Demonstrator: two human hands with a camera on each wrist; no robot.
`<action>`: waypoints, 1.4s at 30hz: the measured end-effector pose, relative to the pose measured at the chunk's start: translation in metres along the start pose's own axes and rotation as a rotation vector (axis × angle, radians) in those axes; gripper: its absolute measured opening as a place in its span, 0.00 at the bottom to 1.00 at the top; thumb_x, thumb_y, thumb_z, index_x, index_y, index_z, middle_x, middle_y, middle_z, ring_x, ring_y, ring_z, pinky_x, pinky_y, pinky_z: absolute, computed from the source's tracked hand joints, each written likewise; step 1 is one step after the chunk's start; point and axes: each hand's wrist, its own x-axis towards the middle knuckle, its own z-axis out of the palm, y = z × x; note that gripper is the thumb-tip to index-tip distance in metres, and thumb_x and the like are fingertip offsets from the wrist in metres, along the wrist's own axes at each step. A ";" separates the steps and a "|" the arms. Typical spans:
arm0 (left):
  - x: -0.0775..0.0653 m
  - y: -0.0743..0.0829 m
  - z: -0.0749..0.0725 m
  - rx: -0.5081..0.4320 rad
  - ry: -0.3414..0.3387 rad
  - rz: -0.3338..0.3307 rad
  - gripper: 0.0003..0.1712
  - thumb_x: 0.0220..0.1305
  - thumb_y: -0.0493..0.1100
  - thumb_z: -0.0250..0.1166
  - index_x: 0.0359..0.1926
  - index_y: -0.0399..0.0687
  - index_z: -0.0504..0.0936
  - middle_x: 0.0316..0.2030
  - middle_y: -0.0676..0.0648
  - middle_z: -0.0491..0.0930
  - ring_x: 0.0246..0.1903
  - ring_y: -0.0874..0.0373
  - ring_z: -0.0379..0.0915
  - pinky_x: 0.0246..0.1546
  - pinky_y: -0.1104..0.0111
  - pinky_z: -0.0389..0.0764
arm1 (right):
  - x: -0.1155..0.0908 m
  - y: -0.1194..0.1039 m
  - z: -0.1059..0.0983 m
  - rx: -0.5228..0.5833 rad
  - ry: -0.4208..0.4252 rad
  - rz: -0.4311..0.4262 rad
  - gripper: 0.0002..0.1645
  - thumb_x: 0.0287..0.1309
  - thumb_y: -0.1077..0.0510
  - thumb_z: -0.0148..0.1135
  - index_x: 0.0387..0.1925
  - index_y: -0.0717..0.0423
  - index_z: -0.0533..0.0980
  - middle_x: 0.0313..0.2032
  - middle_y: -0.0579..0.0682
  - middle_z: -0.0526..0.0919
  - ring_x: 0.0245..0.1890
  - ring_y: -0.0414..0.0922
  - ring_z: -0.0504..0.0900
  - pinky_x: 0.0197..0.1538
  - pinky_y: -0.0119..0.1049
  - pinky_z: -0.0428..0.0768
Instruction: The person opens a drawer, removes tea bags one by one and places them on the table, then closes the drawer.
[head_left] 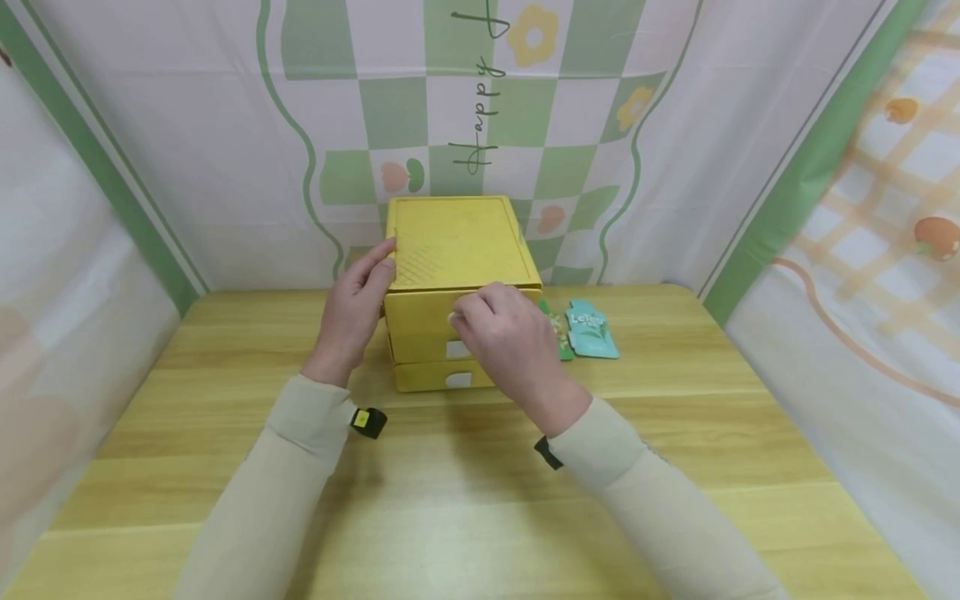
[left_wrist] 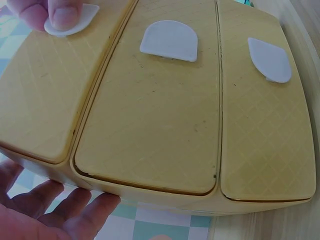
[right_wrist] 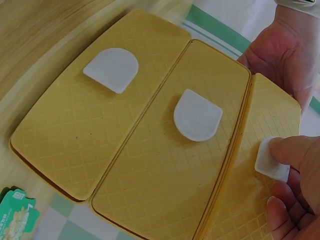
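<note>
A yellow drawer box [head_left: 461, 237] with three stacked drawers stands at the back of the table. My right hand [head_left: 513, 346] pinches the white tab handle [right_wrist: 267, 159] of the top drawer [right_wrist: 260, 115] between thumb and fingers. Against the box's left side rests my left hand [head_left: 352, 312], its fingers extended along the wall [left_wrist: 150, 197]. Below, the middle drawer [left_wrist: 150, 115] and bottom drawer [left_wrist: 267, 130] each carry a white tab, untouched. A dark gap shows under the lid edge above the top drawer; what the drawers hold is hidden.
Right of the box lie a light-blue packet [head_left: 592, 329] and a green packet [head_left: 561, 333], partly hidden behind my right hand. The wooden table [head_left: 450, 500] reaches a patterned cloth [head_left: 390, 108] at the back, with cloth at both sides.
</note>
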 end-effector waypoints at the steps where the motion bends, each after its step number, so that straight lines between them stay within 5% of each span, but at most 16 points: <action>1: 0.000 0.000 0.000 0.002 0.001 -0.002 0.30 0.74 0.57 0.46 0.72 0.56 0.66 0.69 0.54 0.65 0.43 0.54 0.65 0.43 0.59 0.68 | 0.000 0.000 0.001 -0.003 -0.005 0.002 0.09 0.65 0.56 0.59 0.36 0.56 0.80 0.32 0.49 0.79 0.30 0.45 0.77 0.29 0.33 0.79; 4: 0.000 0.000 0.000 0.002 0.002 -0.005 0.30 0.74 0.57 0.47 0.72 0.56 0.66 0.68 0.54 0.66 0.36 0.51 0.61 0.38 0.59 0.66 | 0.001 0.002 0.002 -0.005 -0.020 0.005 0.09 0.65 0.56 0.58 0.37 0.56 0.80 0.32 0.49 0.79 0.30 0.44 0.77 0.29 0.33 0.78; 9: 0.001 0.000 0.000 -0.001 0.002 -0.001 0.29 0.74 0.56 0.47 0.72 0.55 0.66 0.70 0.54 0.64 0.48 0.53 0.64 0.46 0.59 0.66 | 0.002 0.004 0.003 0.006 -0.035 0.009 0.08 0.65 0.56 0.59 0.37 0.56 0.80 0.32 0.49 0.79 0.30 0.43 0.76 0.29 0.32 0.78; 32: 0.003 -0.003 -0.001 -0.004 -0.002 0.026 0.30 0.74 0.55 0.47 0.72 0.54 0.66 0.71 0.54 0.63 0.65 0.62 0.59 0.64 0.58 0.64 | 0.000 0.003 0.008 0.018 -0.007 0.024 0.08 0.65 0.54 0.60 0.38 0.55 0.80 0.32 0.49 0.78 0.29 0.43 0.76 0.27 0.32 0.78; 42: 0.002 -0.002 -0.001 -0.003 -0.002 0.022 0.30 0.75 0.56 0.47 0.72 0.54 0.66 0.71 0.54 0.63 0.57 0.58 0.63 0.57 0.58 0.66 | 0.000 0.003 0.008 0.018 0.001 0.034 0.08 0.65 0.54 0.59 0.38 0.54 0.80 0.32 0.49 0.77 0.29 0.43 0.76 0.26 0.33 0.78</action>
